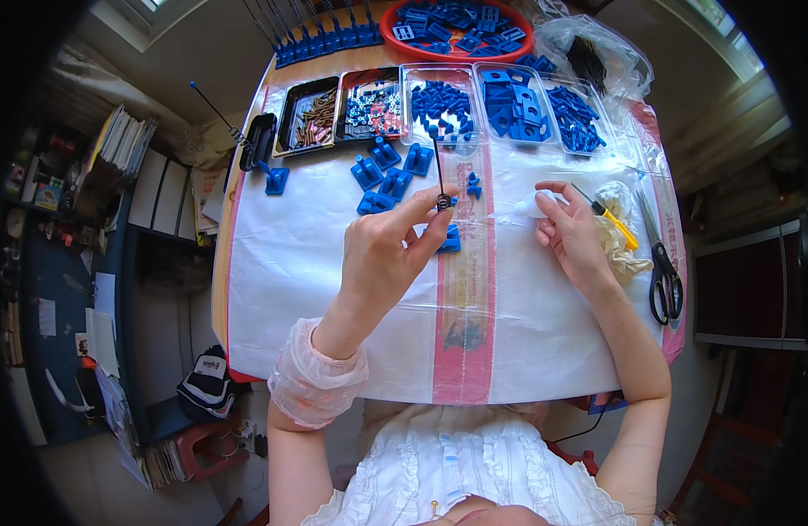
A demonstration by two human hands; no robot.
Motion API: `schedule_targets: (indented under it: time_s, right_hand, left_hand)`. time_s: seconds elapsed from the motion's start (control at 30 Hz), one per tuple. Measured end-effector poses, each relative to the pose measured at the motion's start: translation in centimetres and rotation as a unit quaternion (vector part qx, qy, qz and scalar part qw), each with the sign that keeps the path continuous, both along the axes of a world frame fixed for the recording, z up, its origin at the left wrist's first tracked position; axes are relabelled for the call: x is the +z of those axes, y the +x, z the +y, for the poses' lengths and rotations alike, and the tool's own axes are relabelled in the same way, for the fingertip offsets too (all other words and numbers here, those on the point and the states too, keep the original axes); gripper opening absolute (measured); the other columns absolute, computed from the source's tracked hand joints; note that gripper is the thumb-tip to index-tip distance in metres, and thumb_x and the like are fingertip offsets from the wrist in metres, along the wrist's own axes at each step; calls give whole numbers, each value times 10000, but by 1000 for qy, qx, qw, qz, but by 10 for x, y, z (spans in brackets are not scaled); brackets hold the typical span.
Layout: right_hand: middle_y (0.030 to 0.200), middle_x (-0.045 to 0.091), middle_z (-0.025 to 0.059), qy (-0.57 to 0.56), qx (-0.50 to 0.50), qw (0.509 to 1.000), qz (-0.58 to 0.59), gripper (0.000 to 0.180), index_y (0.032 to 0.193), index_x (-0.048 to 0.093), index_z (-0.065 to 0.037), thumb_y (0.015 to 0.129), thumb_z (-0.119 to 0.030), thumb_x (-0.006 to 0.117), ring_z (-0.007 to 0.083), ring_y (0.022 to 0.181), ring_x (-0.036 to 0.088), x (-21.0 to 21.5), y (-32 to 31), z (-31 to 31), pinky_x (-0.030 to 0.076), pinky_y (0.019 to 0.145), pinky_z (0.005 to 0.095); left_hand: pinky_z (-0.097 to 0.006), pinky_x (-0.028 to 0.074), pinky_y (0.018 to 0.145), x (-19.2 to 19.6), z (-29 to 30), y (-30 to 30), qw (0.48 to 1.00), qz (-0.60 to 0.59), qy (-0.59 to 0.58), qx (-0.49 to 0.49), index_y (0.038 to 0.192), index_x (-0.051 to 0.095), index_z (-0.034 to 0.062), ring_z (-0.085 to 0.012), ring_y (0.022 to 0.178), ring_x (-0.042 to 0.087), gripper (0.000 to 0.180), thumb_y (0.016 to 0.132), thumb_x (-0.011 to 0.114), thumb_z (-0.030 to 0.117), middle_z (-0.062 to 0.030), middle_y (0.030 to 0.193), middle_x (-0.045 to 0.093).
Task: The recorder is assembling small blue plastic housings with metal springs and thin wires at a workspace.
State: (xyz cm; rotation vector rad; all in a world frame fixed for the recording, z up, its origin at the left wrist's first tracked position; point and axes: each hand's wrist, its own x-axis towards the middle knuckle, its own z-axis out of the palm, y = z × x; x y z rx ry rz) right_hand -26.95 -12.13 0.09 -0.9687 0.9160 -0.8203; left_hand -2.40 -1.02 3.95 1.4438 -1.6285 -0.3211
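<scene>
My left hand is closed, pinching a thin black rod by the coiled spring at its lower end. The rod stands nearly upright with a blue knob at its top. Just under these fingers, a blue plastic base lies on the table sheet, partly hidden by the hand. My right hand is closed around a small white object with a tapering, translucent end; its kind cannot be made out. Several blue bases with raised sockets lie beyond my left hand. Small blue pieces rest between the hands.
Trays of brass-coloured parts, small metal nuts and blue plastic parts line the back. Behind them are a red basin and a row of standing rods. Scissors and a yellow-handled tool lie right.
</scene>
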Motion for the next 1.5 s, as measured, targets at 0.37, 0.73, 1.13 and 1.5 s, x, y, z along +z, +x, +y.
schedule_targets:
  time_s: [0.37,0.73,1.13,1.5]
  right_hand:
    - [804,510,-14,-3,-5,1000,-14,314,1241,502,-15,993,-144,645,42,624,472,-3,-1,-1,444,557,224]
    - [816,508,-16,-1,-7,1000,-5,318,1245,505,-15,993,-151,645,39,625,469,-1,-2,-1,445,553,219]
    - [818,508,-13,-6,-4,1000,8,325,1247,509,-10,990,-151,648,39,620,464,-1,0,0,444,543,215]
    - [823,504,-12,-2,-16,1000,-11,316,1246,514,-7,991,-141,643,42,629,469,-1,-2,-2,445,545,217]
  left_hand:
    - [-215,364,419,1,0,0,1000,-1,3,-2,1104,728,44,-53,479,574,184,935,667,81,-64,874,773]
    - [-210,364,420,2,0,0,1000,-4,5,-4,1105,731,53,-57,486,592,182,937,667,83,-58,869,773]
    - [-209,369,426,0,0,1,1000,-6,-1,-5,1117,729,56,-56,483,588,192,937,668,80,-66,833,766]
    - [-246,429,450,1,0,-1,1000,3,9,8,1156,731,134,-101,479,608,246,911,707,125,-55,754,744]
